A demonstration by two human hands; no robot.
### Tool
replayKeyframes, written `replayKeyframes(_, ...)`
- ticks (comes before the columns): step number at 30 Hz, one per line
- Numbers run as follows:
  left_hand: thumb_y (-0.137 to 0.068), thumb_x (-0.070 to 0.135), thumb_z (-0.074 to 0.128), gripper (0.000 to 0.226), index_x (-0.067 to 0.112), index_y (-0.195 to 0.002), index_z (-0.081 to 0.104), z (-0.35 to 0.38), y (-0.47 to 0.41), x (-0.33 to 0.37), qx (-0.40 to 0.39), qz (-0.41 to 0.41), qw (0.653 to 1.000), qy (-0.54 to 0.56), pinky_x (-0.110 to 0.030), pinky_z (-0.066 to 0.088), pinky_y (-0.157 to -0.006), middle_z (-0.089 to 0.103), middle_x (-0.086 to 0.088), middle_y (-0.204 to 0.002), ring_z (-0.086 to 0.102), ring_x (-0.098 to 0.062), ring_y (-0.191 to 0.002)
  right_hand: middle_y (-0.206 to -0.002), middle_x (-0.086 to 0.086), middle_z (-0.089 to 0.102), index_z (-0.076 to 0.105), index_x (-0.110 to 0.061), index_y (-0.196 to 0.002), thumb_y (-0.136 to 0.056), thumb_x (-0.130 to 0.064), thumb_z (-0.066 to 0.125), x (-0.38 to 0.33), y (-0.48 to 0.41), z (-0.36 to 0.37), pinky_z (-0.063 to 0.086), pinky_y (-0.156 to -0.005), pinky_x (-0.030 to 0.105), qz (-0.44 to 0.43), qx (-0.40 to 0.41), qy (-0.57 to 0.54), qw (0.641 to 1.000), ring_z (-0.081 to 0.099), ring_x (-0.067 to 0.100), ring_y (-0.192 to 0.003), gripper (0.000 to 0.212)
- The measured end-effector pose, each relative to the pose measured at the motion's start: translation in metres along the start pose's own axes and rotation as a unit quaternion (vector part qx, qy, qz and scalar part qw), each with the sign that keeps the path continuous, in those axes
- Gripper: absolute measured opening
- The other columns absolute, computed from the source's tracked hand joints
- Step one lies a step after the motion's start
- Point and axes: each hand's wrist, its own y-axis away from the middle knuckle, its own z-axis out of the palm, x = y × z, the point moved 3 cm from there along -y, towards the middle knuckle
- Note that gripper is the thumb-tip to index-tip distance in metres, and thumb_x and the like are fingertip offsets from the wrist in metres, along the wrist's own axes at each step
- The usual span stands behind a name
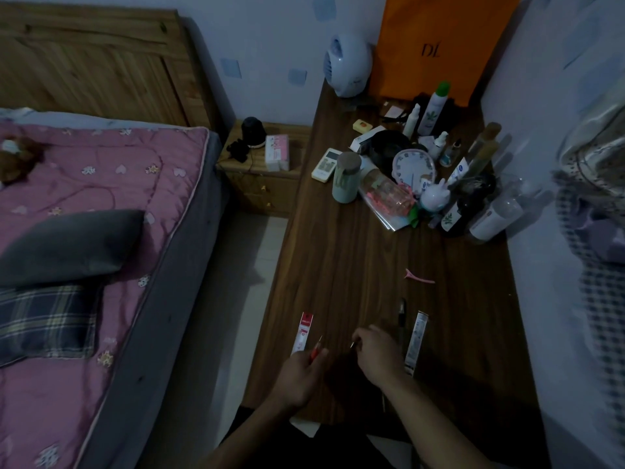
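Desk (355, 258), left grip (299, 374) round red pen (316, 348), right grip (378, 353) pinching rod (353, 343)

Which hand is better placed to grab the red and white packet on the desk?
Left, probably. The left hand sits right beside the packet, while the right hand is farther off and pinches a thin stick. The left holds a red pen, though.

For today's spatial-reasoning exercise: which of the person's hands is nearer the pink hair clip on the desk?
Right. The right hand is on the person's side of the pink hair clip, slightly to its left; the left hand is farther, well to its left.
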Motion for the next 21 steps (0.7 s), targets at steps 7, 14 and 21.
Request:
replayKeyframes(7,-0.096,0.045,0.048,0.039,0.021,-0.067,0.059,-0.005,-0.010,-0.003,-0.008,-0.004,1.000,0.024,-0.013,0.037,-0.044,0.056,0.010,-0.049,0.048,0.000,-0.044,-0.101,-0.004,0.063,0.070,-0.027,-0.098,-0.088,-0.013,0.059,0.005,-0.015,0.005,0.050,-0.076,0.031,-0.067,-0.044,0.091,0.993,0.062,0.019,-0.095,0.021)
replayKeyframes(14,-0.097,0.043,0.049,0.039,0.019,-0.068,0.058,-0.011,-0.008,-0.006,-0.003,-0.009,0.999,0.039,-0.015,0.034,-0.043,0.052,0.010,-0.047,0.044,-0.001,-0.042,-0.100,0.000,0.065,0.070,-0.021,-0.097,-0.088,-0.018,0.059,0.000,-0.014,0.012,0.044,-0.068,0.029,-0.100,-0.040,0.107,0.988,0.063,0.023,-0.093,0.015)
replayKeyframes(21,-0.097,0.041,0.048,0.039,0.023,-0.064,0.055,-0.010,-0.005,0.002,-0.004,-0.015,1.000,0.026,-0.012,0.034,-0.041,0.052,0.011,-0.043,0.043,0.002,-0.039,-0.097,0.003,0.069,0.068,-0.020,-0.089,-0.089,-0.013,0.052,-0.010,-0.014,0.006,0.044,-0.064,0.028,-0.052,-0.068,0.062,0.994,0.066,0.023,-0.086,0.017)
